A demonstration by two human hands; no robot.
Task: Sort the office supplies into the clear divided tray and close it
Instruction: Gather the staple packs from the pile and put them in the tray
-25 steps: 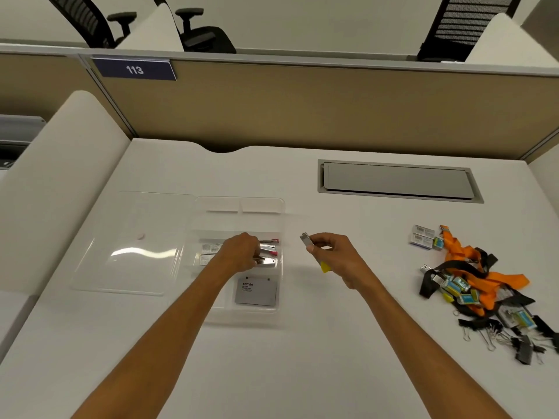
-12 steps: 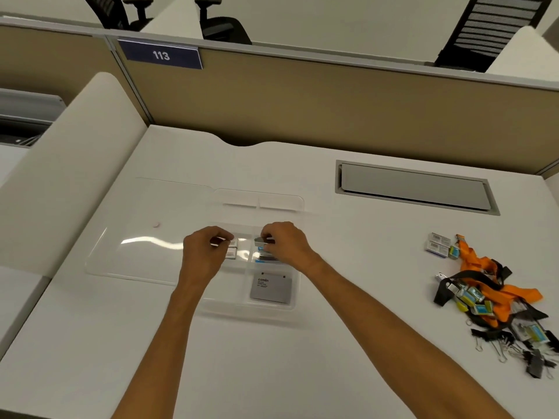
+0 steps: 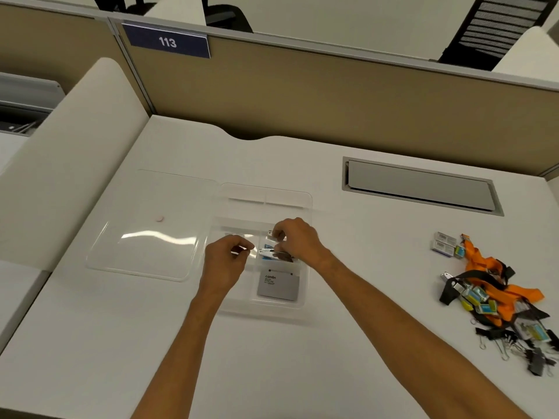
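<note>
Left hand (image 3: 225, 261): fingers curled, thumb and forefinger pinching a small pale item (image 3: 241, 252) over the left-middle cell of the clear divided tray (image 3: 306, 294). Item type not resolvable.

Right hand (image 3: 298, 241): pinching a small silver piece (image 3: 270, 235) over the right-middle cell, above silver-and-blue pieces (image 3: 272, 254) lying there.

Change: a second ago the right hand held its piece outside the tray, to the right; now it is over the cell. Left hand has shifted from the right cell to the left one. Judgement: another item going in, sorting still early.

Grey box (image 3: 278, 286) in the near-right cell reads "camlin"; smaller print illegible.

Lid (image 3: 145, 252) lies flat just left of the tray, not yet on.

Well right, unsorted: orange and black lanyards (image 3: 496, 285), binder clips (image 3: 534, 358), small boxes (image 3: 444, 243).

Far: partition plate (image 3: 167, 42) reads "113".
</note>
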